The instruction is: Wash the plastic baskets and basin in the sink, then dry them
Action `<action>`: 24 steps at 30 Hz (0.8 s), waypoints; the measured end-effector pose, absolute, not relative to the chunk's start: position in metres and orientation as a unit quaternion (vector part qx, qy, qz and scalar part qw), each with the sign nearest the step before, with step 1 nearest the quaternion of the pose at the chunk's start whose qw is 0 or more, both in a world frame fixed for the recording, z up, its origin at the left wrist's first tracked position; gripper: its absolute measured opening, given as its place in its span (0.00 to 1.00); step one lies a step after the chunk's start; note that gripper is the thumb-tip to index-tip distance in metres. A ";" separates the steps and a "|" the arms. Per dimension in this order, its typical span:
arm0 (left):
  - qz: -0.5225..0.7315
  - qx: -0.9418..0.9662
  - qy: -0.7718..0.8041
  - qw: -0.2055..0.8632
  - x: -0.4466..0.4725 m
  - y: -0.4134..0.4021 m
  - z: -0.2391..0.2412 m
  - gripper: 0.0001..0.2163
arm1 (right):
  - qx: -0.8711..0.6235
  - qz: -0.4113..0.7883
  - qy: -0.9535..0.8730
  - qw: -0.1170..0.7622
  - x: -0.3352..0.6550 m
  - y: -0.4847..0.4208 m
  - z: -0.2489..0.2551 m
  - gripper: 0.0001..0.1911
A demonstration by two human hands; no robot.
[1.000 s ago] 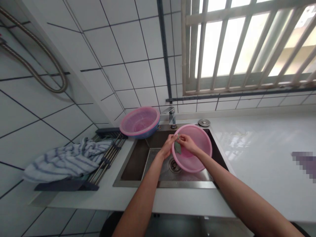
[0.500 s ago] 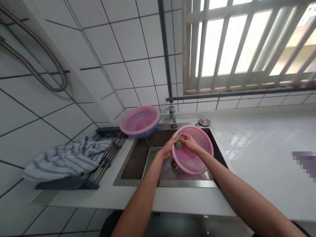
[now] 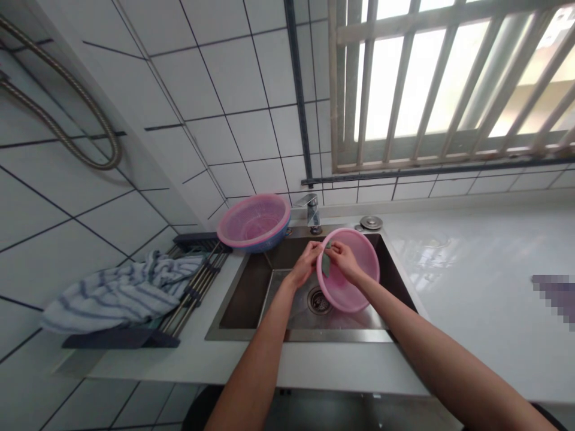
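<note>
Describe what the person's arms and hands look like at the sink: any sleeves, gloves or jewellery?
Both arms are bare from the bottom edge of the picture to the fingers; no sleeves show. The left hand and the right hand wear no gloves. No watch, bracelet or ring can be seen, though the hands are too small in the head view to rule out a thin ring.

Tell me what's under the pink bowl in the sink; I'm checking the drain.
Under the tilted bowl the drain shows at its left, on the steel sink floor. The floor beneath the bowl is hidden.
</note>
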State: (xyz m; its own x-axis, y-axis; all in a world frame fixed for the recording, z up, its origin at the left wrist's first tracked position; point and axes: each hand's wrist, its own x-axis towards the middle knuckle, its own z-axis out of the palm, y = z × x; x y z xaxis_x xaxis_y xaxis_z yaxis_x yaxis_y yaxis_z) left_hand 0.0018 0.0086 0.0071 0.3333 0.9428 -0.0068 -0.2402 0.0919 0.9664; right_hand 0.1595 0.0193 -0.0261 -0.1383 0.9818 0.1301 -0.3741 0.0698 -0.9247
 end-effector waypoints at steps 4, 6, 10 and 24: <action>0.488 0.505 0.411 0.582 -0.003 0.011 0.008 0.25 | -0.293 0.642 -0.585 0.400 0.148 0.010 -0.034 0.18; 0.459 0.508 0.399 0.610 -0.003 0.010 0.008 0.29 | -0.293 0.639 -0.593 0.392 0.146 0.010 -0.036 0.18; 0.440 0.509 0.334 0.660 0.004 0.008 0.009 0.25 | -0.335 0.596 -0.525 0.506 0.154 0.019 -0.033 0.16; 0.447 0.393 0.360 0.719 0.007 0.012 -0.002 0.21 | -0.306 0.642 -0.517 0.476 0.154 0.012 -0.025 0.22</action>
State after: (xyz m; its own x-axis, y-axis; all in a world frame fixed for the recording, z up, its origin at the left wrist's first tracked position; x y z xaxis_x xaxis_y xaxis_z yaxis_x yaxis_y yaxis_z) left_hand 0.0073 0.0119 -0.0020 0.3410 0.9251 -0.1670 -0.3591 0.2924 0.8863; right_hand 0.1538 0.0124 -0.0253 -0.3597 0.9279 0.0981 -0.2946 -0.0132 -0.9555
